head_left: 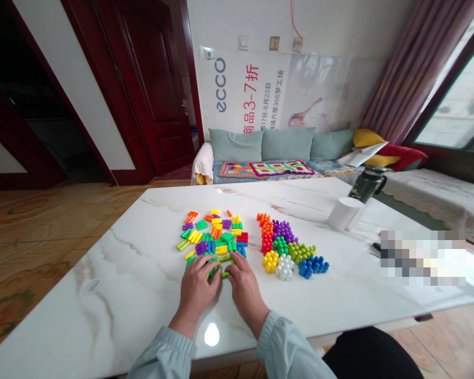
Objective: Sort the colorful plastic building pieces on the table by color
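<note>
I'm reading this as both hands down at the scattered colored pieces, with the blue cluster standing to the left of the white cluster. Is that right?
Not quite: the blue cluster is to the right of the white cluster, as the head view shows. The left hand and right hand are indeed at the scattered colored pieces.

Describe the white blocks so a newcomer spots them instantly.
On the marbled table, look right of the right hand for colour-grouped blocks. Along their near edge, the white blocks sit between yellow blocks on the left and blue blocks on the right. No neighbouring group is white.
</note>
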